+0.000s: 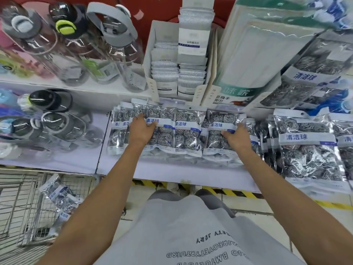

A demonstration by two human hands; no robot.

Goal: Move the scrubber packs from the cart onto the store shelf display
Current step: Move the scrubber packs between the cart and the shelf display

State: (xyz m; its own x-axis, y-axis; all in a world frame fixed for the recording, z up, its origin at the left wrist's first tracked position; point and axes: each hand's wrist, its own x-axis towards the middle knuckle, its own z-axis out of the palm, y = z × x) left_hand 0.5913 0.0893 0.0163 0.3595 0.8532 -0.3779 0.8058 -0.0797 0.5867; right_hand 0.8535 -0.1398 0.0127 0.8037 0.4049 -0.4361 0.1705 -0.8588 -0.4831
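Sitting in a row on the white shelf (172, 169) are the scrubber packs (188, 131), shiny clear bags with round wire balls inside and a blue and white label across the middle. They look light and a bit puffy, and the plastic looks smooth and crinkly, so it could slip. The balls inside should spring back, so I think a soft squeeze will not hurt them. A good place to hold a bag seems to be its side edge or the flat strip at the top. The left hand (141, 129) lies flat on a pack at the left end of the row, fingers spread and pressing on it, not pinching. The right hand (237, 135) is on a pack at the right end, fingers curled at its side edge and label; I cannot tell if it is gripping tight. The packs in the middle of the row sit between the two hands. It looks like the hands are pushing the row neat. More packs (59, 196) lie in the wire cart (21, 203) down at the left, well apart from both hands, so the job is not done. Bigger bags (305, 148) of the same balls stand to the right, and water bottles (63, 121) lie to the left.
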